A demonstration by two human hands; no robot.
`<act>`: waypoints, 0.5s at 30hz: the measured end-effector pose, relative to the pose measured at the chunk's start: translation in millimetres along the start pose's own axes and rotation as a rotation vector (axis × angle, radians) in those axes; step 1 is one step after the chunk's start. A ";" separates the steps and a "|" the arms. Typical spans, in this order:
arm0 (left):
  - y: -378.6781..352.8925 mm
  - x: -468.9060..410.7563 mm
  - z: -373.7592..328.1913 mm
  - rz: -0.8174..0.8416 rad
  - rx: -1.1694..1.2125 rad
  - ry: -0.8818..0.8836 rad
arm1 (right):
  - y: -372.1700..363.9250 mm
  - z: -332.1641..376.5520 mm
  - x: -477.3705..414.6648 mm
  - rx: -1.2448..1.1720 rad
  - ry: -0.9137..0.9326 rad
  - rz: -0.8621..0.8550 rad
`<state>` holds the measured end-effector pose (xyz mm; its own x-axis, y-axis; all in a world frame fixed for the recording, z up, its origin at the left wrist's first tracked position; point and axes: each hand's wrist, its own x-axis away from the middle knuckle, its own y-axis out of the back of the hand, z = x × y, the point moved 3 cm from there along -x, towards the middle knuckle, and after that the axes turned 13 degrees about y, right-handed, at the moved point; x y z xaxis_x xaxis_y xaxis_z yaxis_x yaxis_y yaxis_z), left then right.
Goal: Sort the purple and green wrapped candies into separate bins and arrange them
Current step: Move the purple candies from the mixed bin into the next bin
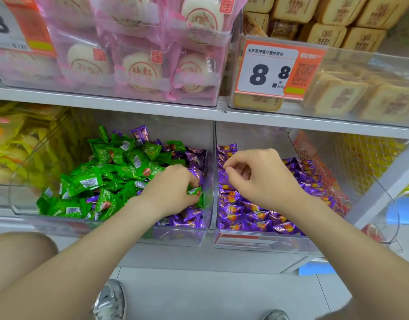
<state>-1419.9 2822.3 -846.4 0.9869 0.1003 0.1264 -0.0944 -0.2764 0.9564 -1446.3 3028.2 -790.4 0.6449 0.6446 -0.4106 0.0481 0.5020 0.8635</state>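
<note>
Two clear bins stand side by side on the lower shelf. The left bin [208, 181] holds a heap of green wrapped candies [111, 172] with purple wrapped candies [189, 217] mixed in along its right side and back. The right bin [263, 239] holds only purple candies [252, 215]. My left hand [173, 188] is down in the left bin's right side, fingers curled round a green candy [194, 191]. My right hand [256, 176] hovers over the right bin, fingers loosely curled, holding nothing that I can see.
A clear divider wall [213, 162] separates the two bins. A white shelf board [152, 107] runs close above them, carrying bins of pink-wrapped cakes [141, 70] and tan biscuits [337, 93] and a price tag [270, 70]. Yellow snacks [21, 144] lie far left. My shoes [111, 301] are on the floor.
</note>
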 end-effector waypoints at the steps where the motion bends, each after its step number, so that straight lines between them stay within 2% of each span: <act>1: 5.9 0.1 3.9 -0.011 -0.013 0.027 | -0.5 3.6 -0.2 0.000 0.006 -0.010; 3: 16.5 -0.5 17.8 -0.058 -0.029 0.102 | -1.1 8.9 -1.3 0.007 0.011 -0.027; 6: 30.4 3.6 40.0 -0.183 -0.248 0.224 | -1.8 12.7 -3.9 0.016 0.009 -0.037; 9: 35.8 9.2 43.3 -0.203 -0.327 0.167 | -1.6 13.7 -5.9 0.024 0.003 -0.046; 12: 30.6 14.6 31.0 -0.009 -0.083 -0.020 | -1.5 14.8 -7.8 0.028 -0.004 -0.061; 14: 26.4 17.8 22.5 0.221 0.083 -0.030 | -2.2 15.6 -8.6 0.029 -0.003 -0.064; 15: 24.3 19.6 18.9 0.338 0.092 -0.038 | -2.8 15.9 -8.6 0.030 -0.003 -0.064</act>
<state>-1400.3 2799.5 -825.7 0.9063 -0.0470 0.4200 -0.4060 -0.3732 0.8342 -1439.9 3012.1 -784.7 0.6423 0.6099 -0.4642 0.1121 0.5244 0.8441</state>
